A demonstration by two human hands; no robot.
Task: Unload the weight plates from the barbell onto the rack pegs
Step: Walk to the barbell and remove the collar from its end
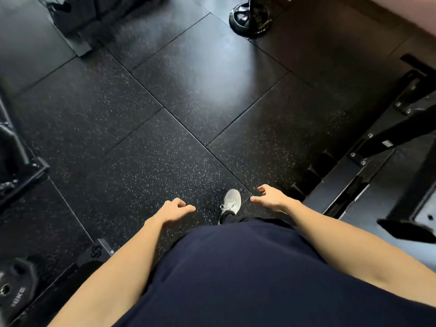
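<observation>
A gym floor [146,119] of black rubber tiles flecked with white fills the view, seen from above. Nearest the camera is the person's dark navy shirt [247,279], with both bare forearms reaching forward and down. The left hand [175,207] and right hand [271,197] hang apart over the floor, fingers loosely curled, both empty. Between them, a white shoe [232,200] rests on the tiles. A black weight plate [17,289], apparently marked 10 kg though the print is blurred, sits at the lower left edge, well apart from the left hand. A black metal frame [377,147] lies to the right. Farther off, a round black base [250,18] stands near the top.
</observation>
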